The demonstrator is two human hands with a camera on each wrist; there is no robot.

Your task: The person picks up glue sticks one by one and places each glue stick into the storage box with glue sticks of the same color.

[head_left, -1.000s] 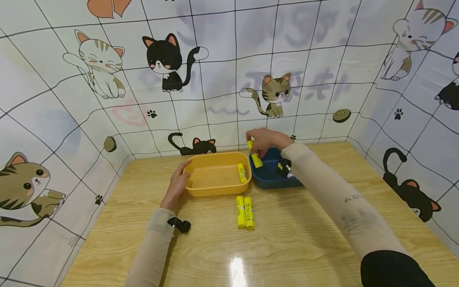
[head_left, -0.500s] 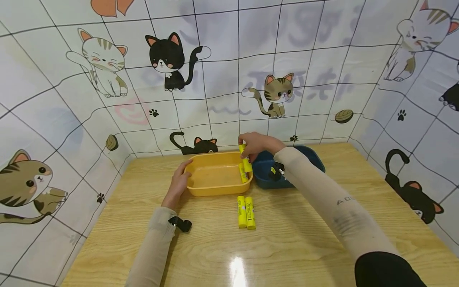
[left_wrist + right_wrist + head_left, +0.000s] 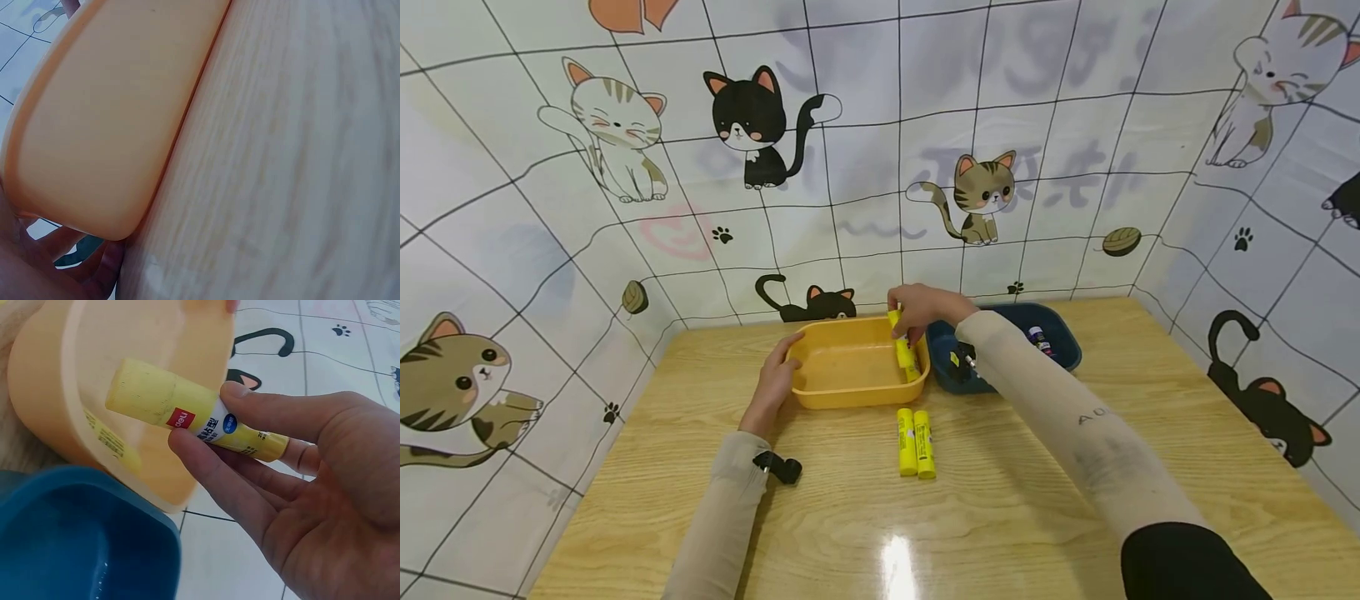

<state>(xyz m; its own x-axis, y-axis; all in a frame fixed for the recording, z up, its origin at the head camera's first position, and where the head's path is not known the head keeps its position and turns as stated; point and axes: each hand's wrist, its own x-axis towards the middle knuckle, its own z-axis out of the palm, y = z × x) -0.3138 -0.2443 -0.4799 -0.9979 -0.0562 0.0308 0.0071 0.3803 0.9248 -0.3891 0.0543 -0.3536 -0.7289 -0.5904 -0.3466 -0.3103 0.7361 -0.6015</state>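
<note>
In the head view my right hand (image 3: pixel 922 308) pinches a yellow glue stick (image 3: pixel 901 342) between thumb and fingers, over the right end of an orange-yellow plastic basin (image 3: pixel 842 403). The right wrist view shows this glue stick (image 3: pixel 159 400) tilted, its red label facing out. A second glue stick (image 3: pixel 112 440) lies inside the basin against its right end, partly hidden by the basin wall in that view. My left hand (image 3: pixel 772 385) grips the basin's left end, thumb at the rim and fingers along the outside. Its fingers (image 3: pixel 94 269) curl at the basin's end in the left wrist view.
A dark blue basin (image 3: pixel 1070 367) stands directly right of the yellow one, with a small white-and-purple item (image 3: pixel 1039 340) inside. Two more glue sticks, a left one (image 3: pixel 907 442) and a right one (image 3: pixel 924 444), lie side by side in front. A cat-patterned wall covering (image 3: pixel 865 167) rises behind.
My right hand has carried the glue stick left from over the blue basin to over the yellow basin's right end. The left hand has stayed on the yellow basin.
</note>
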